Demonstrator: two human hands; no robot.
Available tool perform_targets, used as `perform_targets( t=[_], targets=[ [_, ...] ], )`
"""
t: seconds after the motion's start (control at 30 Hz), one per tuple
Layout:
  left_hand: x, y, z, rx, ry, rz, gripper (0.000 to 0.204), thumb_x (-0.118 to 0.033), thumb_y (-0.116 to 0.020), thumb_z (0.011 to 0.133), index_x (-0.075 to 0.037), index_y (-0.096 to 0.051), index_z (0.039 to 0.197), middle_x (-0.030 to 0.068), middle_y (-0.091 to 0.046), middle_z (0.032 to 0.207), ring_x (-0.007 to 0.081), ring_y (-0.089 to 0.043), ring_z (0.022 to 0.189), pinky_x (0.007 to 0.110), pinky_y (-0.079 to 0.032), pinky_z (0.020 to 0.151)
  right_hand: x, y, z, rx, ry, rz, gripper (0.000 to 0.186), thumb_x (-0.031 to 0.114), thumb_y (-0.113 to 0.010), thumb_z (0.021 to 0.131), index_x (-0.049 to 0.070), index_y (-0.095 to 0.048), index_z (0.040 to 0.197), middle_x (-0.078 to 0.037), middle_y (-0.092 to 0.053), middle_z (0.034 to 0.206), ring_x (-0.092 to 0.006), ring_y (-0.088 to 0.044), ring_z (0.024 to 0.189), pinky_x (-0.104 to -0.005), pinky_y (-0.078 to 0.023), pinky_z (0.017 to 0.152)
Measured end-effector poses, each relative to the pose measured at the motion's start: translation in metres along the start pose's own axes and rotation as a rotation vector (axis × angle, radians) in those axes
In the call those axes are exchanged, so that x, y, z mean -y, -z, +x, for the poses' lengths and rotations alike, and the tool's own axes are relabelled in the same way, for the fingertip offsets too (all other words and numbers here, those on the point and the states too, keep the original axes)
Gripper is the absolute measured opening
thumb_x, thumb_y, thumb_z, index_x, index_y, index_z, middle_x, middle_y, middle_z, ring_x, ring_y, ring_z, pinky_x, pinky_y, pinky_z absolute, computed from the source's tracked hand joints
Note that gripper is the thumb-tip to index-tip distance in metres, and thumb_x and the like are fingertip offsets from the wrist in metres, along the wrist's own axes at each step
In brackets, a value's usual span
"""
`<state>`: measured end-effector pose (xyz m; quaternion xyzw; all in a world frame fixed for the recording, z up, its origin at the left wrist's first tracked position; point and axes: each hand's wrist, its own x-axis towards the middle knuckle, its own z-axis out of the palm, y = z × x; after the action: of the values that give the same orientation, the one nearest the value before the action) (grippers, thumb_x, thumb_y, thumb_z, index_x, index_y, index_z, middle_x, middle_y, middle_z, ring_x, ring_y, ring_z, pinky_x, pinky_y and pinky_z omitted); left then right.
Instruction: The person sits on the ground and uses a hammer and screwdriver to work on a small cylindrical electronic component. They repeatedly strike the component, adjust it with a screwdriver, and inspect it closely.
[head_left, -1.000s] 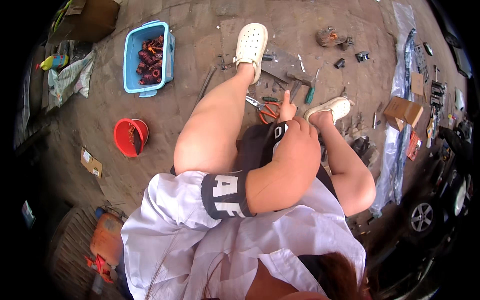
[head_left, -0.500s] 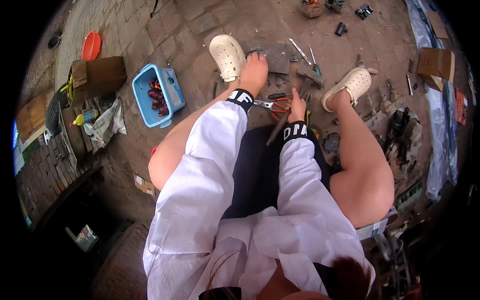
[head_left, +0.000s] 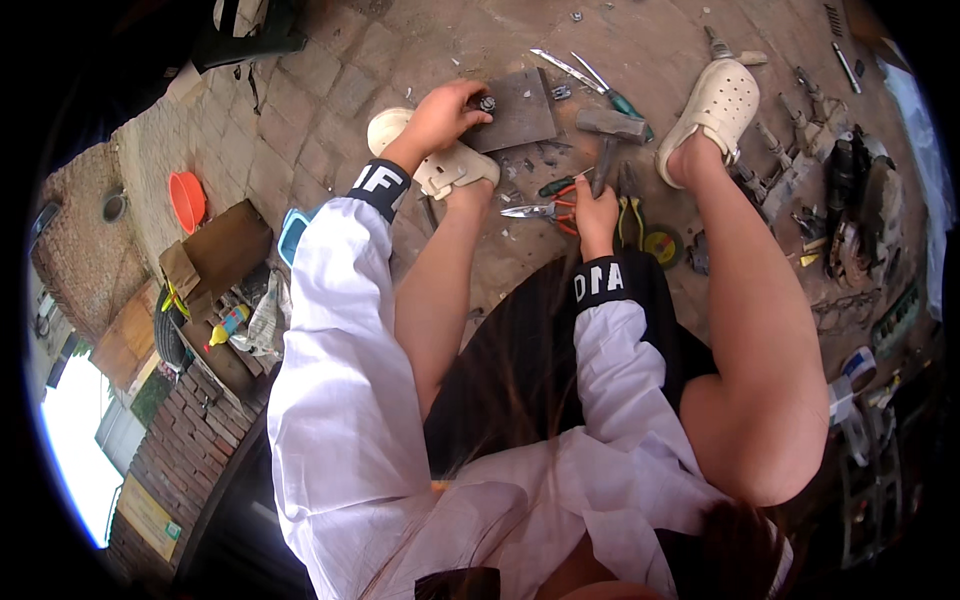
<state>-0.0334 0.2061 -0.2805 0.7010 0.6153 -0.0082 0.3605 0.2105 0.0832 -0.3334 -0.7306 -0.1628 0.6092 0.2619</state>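
My left hand (head_left: 440, 123) is closed, its fingertips pinching a small round metal part (head_left: 487, 103) at the left edge of a flat dark metal plate (head_left: 525, 112) on the ground. My right hand (head_left: 597, 215) is wrapped round the handle of a hammer (head_left: 612, 124). The hammer's head is just right of the plate, apart from the metal part. Beside my right hand lie orange-handled pliers (head_left: 530, 211), a green-handled screwdriver (head_left: 556, 187) and yellow-handled pliers (head_left: 631, 220).
My cream clogs (head_left: 712, 110) stand either side of the work. Another green-handled tool (head_left: 622, 102) lies beyond the hammer. Greasy metal parts (head_left: 850, 190) are heaped at right. A blue bin (head_left: 291, 236), cardboard box (head_left: 230, 250) and orange basin (head_left: 187, 202) are at left.
The view has turned and shifted, so the surroundings sit differently. The metal part at my left fingertips shows more clearly. My right hand keeps its hold on the hammer.
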Motion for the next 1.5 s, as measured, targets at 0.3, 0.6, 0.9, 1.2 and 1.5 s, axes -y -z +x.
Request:
perform_targets(
  t=[0.3,0.6,0.9,1.2,1.5],
  targets=[
    [-0.082,0.005,-0.035,-0.088,-0.020,-0.899,0.034,0.003,-0.074,0.075,0.001,-0.060,0.105,0.0065,-0.064,0.102,0.0175,-0.061,0.101,0.030,-0.048,0.094,-0.029,0.012,0.034,-0.157,0.227,-0.268,0.044,0.026,-0.069,0.085,-0.009,-0.051,0.105,-0.016,-0.064,0.088,-0.0217,-0.063,0.078,-0.0314,-0.049,0.069],
    [-0.081,-0.008,-0.045,-0.200,0.008,-1.027,0.033,0.004,-0.077,0.072,0.000,-0.059,0.100,0.0029,-0.062,0.096,0.0107,-0.059,0.095,0.026,-0.047,0.089,0.042,-0.013,-0.023,0.290,-0.173,0.332,0.019,0.015,-0.056,0.095,-0.002,-0.052,0.100,-0.012,-0.065,0.081,-0.0175,-0.062,0.064,-0.0293,-0.050,0.057],
    [-0.071,0.002,-0.052,-0.341,-0.046,-1.038,0.036,0.005,-0.076,0.073,0.001,-0.060,0.105,0.0040,-0.063,0.098,0.0119,-0.060,0.093,0.026,-0.048,0.088,0.075,-0.031,-0.035,0.356,-0.327,0.649,0.032,0.035,-0.048,0.099,0.003,-0.052,0.094,-0.012,-0.063,0.086,-0.0191,-0.063,0.077,-0.0297,-0.052,0.063],
    [-0.081,0.016,-0.056,-0.331,0.040,-1.291,0.030,0.003,-0.074,0.076,0.002,-0.060,0.102,0.0069,-0.066,0.094,0.0125,-0.063,0.084,0.025,-0.051,0.078,0.074,-0.036,-0.047,0.580,0.023,-0.394,0.038,0.032,-0.052,0.096,-0.001,-0.060,0.080,-0.006,-0.058,0.058,-0.0153,-0.058,0.050,-0.0284,-0.044,0.048],
    [-0.081,0.017,-0.052,-0.230,0.196,-1.417,0.021,-0.012,-0.068,0.087,0.002,-0.059,0.101,0.0090,-0.066,0.088,0.0162,-0.065,0.073,0.027,-0.054,0.072,0.128,-0.024,-0.062,0.381,0.490,0.034,0.031,0.024,-0.060,0.094,-0.006,-0.060,0.103,-0.009,-0.068,0.086,-0.0120,-0.062,0.075,-0.0240,-0.049,0.067]
  ],
)
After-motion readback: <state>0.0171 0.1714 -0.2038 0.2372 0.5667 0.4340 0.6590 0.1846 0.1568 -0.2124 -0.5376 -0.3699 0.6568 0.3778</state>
